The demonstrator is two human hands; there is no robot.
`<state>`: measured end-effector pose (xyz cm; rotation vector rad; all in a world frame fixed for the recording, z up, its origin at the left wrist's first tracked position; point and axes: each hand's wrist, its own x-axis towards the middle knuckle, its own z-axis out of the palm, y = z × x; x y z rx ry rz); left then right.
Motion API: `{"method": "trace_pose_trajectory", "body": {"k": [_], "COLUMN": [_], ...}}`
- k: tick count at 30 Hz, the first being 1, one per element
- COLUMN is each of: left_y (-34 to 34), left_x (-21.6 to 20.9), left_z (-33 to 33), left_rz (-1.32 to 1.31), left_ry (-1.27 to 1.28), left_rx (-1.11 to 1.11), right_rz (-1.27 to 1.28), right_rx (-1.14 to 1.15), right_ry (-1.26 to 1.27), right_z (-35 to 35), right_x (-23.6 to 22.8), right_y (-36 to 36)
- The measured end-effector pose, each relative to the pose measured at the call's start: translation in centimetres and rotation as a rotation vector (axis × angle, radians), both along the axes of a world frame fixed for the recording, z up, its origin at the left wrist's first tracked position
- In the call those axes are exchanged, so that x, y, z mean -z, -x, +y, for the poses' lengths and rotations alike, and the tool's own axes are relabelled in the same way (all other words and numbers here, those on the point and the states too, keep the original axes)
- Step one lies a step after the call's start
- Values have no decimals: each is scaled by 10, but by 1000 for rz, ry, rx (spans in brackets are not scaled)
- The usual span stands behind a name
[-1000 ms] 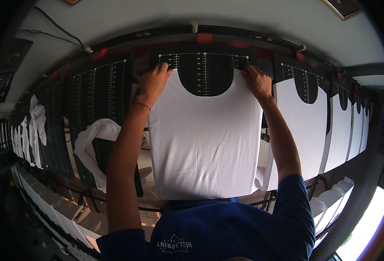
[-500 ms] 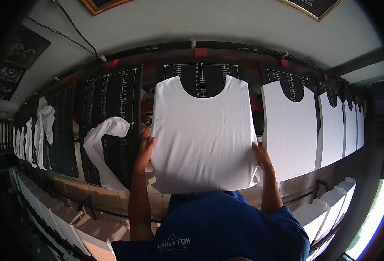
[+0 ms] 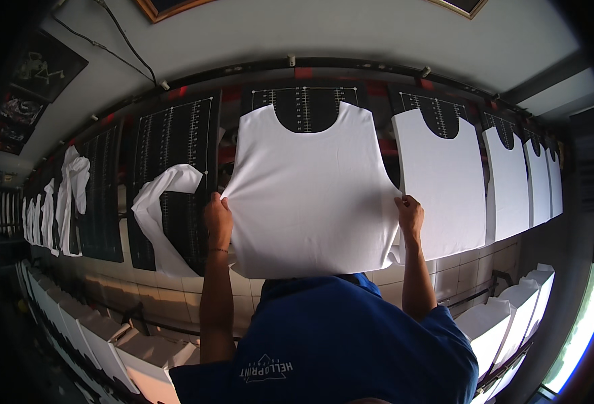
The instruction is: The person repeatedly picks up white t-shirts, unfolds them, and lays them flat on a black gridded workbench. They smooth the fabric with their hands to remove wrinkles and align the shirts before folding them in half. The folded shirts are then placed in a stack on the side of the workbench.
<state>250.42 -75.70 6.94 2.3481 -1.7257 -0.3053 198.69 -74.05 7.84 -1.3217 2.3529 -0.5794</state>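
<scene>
A white piece of shirt fabric (image 3: pixel 307 195) with a scooped neckline lies over a black board (image 3: pixel 305 108) marked with white ruler lines. My left hand (image 3: pixel 219 219) pinches its left side edge, and creases fan inward from those fingers. On the opposite edge my right hand (image 3: pixel 410 214) grips the cloth at about the same height. Both sides are pulled outward, so the fabric looks taut between the hands. Its lower edge hangs near the front of my blue shirt.
On the left board (image 3: pixel 176 135) lies a crumpled white cloth strip (image 3: pixel 150 209). To the right, another white shirt piece (image 3: pixel 439 182) lies flat on its board, with several more beyond. White-covered boards (image 3: pixel 155 360) line the lower left, and others (image 3: pixel 488 330) the lower right. A rail (image 3: pixel 351 69) runs behind.
Both hands have moved up along the fabric's edges and closed on them. The sides now stretch outward into points, and the wrinkles across the middle have smoothed. The view has shifted slightly.
</scene>
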Motion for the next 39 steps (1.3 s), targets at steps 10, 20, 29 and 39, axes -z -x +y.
{"method": "trace_pose_trajectory", "body": {"k": [10, 20, 29, 39], "left_y": [21, 10, 24, 21], "left_x": [45, 67, 58, 87], "left_z": [124, 174, 180, 193], "left_rz": [1640, 1419, 1051, 1336], "left_ry": [-367, -225, -145, -238], "left_rx": [-593, -308, 24, -190], "right_rz": [-962, -1641, -1609, 214], "right_rx": [167, 373, 307, -1268], "right_ry": [-116, -112, -150, 14], "right_z": [107, 180, 189, 8], "right_x": [57, 79, 103, -18], "right_y": [-18, -6, 15, -153]}}
